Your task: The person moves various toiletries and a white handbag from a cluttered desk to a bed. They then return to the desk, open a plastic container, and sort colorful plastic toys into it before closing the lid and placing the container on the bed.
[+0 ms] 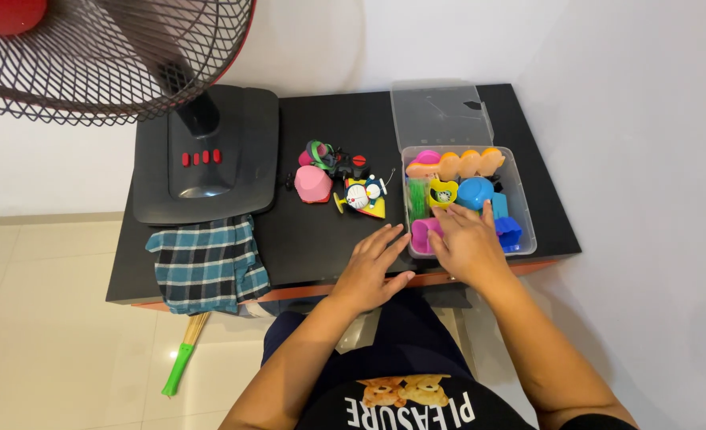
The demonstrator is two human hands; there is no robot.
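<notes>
A dark shirt with a printed picture of two bears is seen at the bottom edge, nearest the camera, and both forearms reach forward from it.

The clear plastic box [526, 209] stands at the right end of the table [305, 239], its clear lid [440, 114] laid flat just behind it. The box is filled with small bright toys: a row of orange and pink pieces along the far wall, a yellow piece and a round blue piece [474, 192] in the middle, green pieces at the left, a pink cup [421, 235] and a blue cup [510, 232] at the near wall.

The right hand [466, 244] is laid palm down over the near part of the box, fingers spread and open, the fingertips resting among the toys; nothing is seen to be gripped. The left hand [370, 267] is laid flat and open on the table just left of the box, and nothing is held.

A loose cluster of toys [339, 177] lies at the table's middle, with a pink cup-shaped piece among them. The black base of a standing fan [207, 155] is set on the left end, and a checked blue cloth [208, 263] hangs over the near edge. White walls are seen behind and at the right, pale tiles on the floor, and a green-handled broom [179, 362] below the table.
</notes>
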